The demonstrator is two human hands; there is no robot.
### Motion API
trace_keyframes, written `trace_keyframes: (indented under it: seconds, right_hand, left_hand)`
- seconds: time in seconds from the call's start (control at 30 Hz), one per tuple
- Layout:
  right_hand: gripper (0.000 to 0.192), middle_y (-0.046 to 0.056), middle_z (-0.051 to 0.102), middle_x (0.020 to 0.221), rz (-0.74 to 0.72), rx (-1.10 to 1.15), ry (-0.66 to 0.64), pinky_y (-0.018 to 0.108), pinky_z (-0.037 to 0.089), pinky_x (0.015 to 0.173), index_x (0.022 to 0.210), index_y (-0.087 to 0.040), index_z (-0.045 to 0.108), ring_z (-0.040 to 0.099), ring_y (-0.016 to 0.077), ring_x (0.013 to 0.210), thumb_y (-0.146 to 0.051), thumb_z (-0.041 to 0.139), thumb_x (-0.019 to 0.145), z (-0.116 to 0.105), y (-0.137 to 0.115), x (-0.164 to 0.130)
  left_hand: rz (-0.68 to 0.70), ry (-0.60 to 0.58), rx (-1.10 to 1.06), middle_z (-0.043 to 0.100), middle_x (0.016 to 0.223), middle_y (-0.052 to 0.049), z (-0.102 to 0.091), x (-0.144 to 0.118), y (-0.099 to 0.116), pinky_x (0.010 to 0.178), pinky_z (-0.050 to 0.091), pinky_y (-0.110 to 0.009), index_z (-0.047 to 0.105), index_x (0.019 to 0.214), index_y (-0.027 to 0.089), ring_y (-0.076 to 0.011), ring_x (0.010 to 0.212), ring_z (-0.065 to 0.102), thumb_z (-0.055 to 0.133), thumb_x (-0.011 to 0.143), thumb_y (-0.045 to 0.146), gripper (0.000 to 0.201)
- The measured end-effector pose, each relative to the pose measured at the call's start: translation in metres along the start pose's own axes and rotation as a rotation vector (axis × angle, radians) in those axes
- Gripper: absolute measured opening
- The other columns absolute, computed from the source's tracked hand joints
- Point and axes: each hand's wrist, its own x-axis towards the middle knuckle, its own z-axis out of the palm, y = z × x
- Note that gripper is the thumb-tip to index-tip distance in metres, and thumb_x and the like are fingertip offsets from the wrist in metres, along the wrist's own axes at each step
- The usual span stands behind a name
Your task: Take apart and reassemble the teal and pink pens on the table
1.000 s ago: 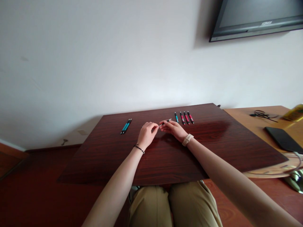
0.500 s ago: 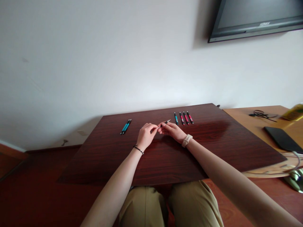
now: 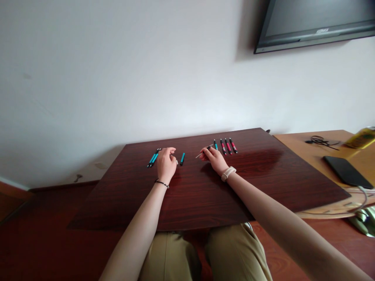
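My right hand pinches a pen's front section with a thin refill sticking out to the left; its pointed tip shows above the fingers. Over the left part of the table is my left hand, its fingers loosely stretched and apart. A small pale spot shows by its thumb, too small to make out. Just right of that hand lies a loose teal pen barrel. Two teal pens lie partly behind the left hand. Beyond the right hand, a teal pen lies beside three pink pens.
The dark wooden table stands against a white wall. A lighter table adjoins at right, bearing a black phone, a coiled black cable and a yellow package. A television hangs above.
My left hand has let go of the refill's end and moved left, its fingers spreading. The teal barrel now shows between the hands. My right hand keeps the pen's front section.
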Motion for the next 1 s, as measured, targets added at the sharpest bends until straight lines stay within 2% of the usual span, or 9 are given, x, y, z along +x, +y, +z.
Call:
trace_keyframes:
  seconds: [0.1, 0.2, 0.4, 0.63, 0.7, 0.8, 0.87, 1.0]
  right_hand:
    - [0.046, 0.004, 0.076, 0.083, -0.086, -0.190, -0.020, 0.031, 0.056, 0.077, 0.096, -0.025, 0.070, 0.069, 0.0193, 0.076, -0.070, 0.060, 0.098, -0.001, -0.002, -0.003]
    - [0.045, 0.004, 0.077, 0.085, -0.129, -0.282, -0.053, 0.032, 0.056, 0.079, 0.098, -0.025, 0.071, 0.070, 0.0204, 0.079, -0.068, 0.057, 0.101, 0.000, -0.005, -0.007]
    - [0.044, 0.004, 0.077, 0.085, -0.145, -0.305, -0.060, 0.033, 0.055, 0.079, 0.099, -0.026, 0.070, 0.070, 0.0208, 0.078, -0.066, 0.055, 0.103, 0.000, -0.005, -0.008]
    - [0.045, 0.004, 0.077, 0.084, -0.145, -0.279, -0.044, 0.032, 0.055, 0.077, 0.097, -0.026, 0.071, 0.070, 0.0210, 0.078, -0.068, 0.057, 0.101, 0.001, -0.008, -0.008]
    - [0.044, 0.004, 0.077, 0.084, -0.136, -0.264, -0.040, 0.032, 0.055, 0.078, 0.096, -0.026, 0.071, 0.069, 0.0211, 0.078, -0.068, 0.058, 0.101, 0.001, -0.009, -0.008]
    - [0.042, 0.004, 0.077, 0.084, -0.139, -0.276, -0.034, 0.032, 0.054, 0.078, 0.097, -0.026, 0.071, 0.070, 0.0211, 0.078, -0.066, 0.057, 0.102, 0.001, -0.009, -0.009]
    - [0.042, 0.004, 0.077, 0.084, -0.142, -0.289, -0.032, 0.032, 0.054, 0.078, 0.097, -0.026, 0.071, 0.070, 0.0209, 0.078, -0.065, 0.057, 0.102, 0.000, -0.008, -0.009]
    - [0.042, 0.004, 0.077, 0.084, -0.147, -0.279, -0.026, 0.032, 0.054, 0.078, 0.097, -0.026, 0.071, 0.070, 0.0208, 0.078, -0.065, 0.058, 0.102, -0.001, -0.007, -0.009]
  left_hand:
    - [-0.036, -0.035, 0.044, 0.073, 0.108, -0.007, 0.002, 0.000, -0.006, 0.102, 0.052, -0.044, 0.068, 0.109, 0.024, -0.0273, 0.109, 0.065, 0.050, 0.080, -0.006, 0.046]
    - [-0.016, -0.105, 0.079, 0.073, 0.113, -0.008, 0.004, -0.002, -0.002, 0.103, 0.051, -0.046, 0.069, 0.108, 0.024, -0.0289, 0.112, 0.064, 0.054, 0.081, -0.003, 0.041]
    - [-0.039, -0.183, 0.151, 0.070, 0.118, -0.011, 0.004, -0.005, 0.002, 0.104, 0.049, -0.049, 0.069, 0.111, 0.024, -0.0319, 0.115, 0.061, 0.059, 0.082, 0.002, 0.037]
    - [-0.032, -0.218, 0.221, 0.068, 0.121, -0.012, 0.004, -0.007, -0.001, 0.103, 0.047, -0.051, 0.069, 0.113, 0.025, -0.0349, 0.120, 0.058, 0.062, 0.083, 0.004, 0.037]
    - [-0.027, -0.226, 0.232, 0.068, 0.122, -0.012, 0.005, -0.008, 0.000, 0.102, 0.047, -0.052, 0.069, 0.112, 0.025, -0.0362, 0.121, 0.057, 0.066, 0.086, 0.010, 0.030]
    - [-0.013, -0.235, 0.243, 0.067, 0.120, -0.013, 0.008, -0.010, 0.001, 0.101, 0.047, -0.052, 0.068, 0.106, 0.025, -0.0366, 0.119, 0.057, 0.074, 0.092, 0.030, 0.016]
    - [-0.010, -0.253, 0.259, 0.066, 0.118, -0.013, 0.011, -0.012, 0.001, 0.100, 0.047, -0.051, 0.067, 0.102, 0.024, -0.0362, 0.117, 0.057, 0.078, 0.092, 0.040, 0.022]
    - [0.000, -0.285, 0.281, 0.065, 0.117, -0.013, 0.015, -0.014, 0.003, 0.098, 0.046, -0.050, 0.065, 0.095, 0.024, -0.0356, 0.116, 0.056, 0.081, 0.090, 0.042, 0.024]
